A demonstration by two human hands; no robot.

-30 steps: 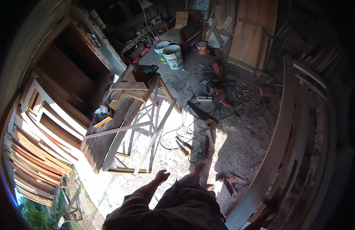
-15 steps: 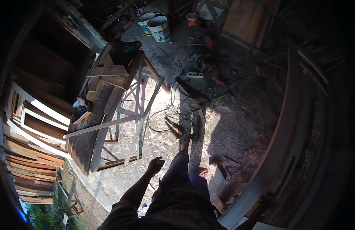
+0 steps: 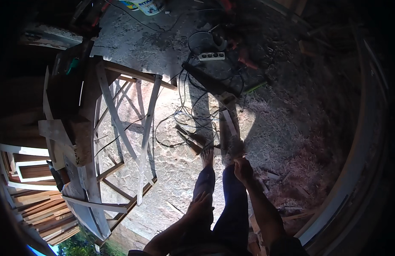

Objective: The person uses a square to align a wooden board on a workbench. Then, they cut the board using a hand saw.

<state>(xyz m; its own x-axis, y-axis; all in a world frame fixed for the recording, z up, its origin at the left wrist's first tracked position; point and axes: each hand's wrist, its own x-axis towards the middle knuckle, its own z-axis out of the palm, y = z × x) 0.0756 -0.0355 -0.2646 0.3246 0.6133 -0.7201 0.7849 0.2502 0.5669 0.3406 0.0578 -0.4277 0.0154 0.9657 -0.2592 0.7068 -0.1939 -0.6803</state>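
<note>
A rough workshop floor (image 3: 176, 164), sunlit in the middle and strewn with pale shavings on the right, has a white power strip (image 3: 211, 56) on its far part, the mark for every place here. Farthest left of the strip and much nearer the person are stacked boards (image 3: 48, 213) and white frames (image 3: 33, 164). Left of the strip stands a wooden table (image 3: 93, 81) with braced legs, carrying wooden blocks (image 3: 80, 141); a white bucket (image 3: 148, 6) sits beyond and left of the strip. Black cable loops spread on its near side, with two wooden-handled hand tools (image 3: 191, 140) among them, slightly left of the strip. Well nearer than the strip and a little left, the left hand (image 3: 201, 207) lies loosely open over the left trouser leg, with no object visible in it. Just near side of the strip lies a handsaw (image 3: 206, 81). Nearer and slightly right are a pale wooden strip (image 3: 230, 122) and a dark blocky thing (image 3: 236, 147), too shadowed to identify. Beside the latter, the right hand (image 3: 243, 168) has its fingers curled in; whether it grips anything, I cannot tell. A red tool (image 3: 247, 62) lies right of the power strip, and a long board (image 3: 359, 141) far right.
</note>
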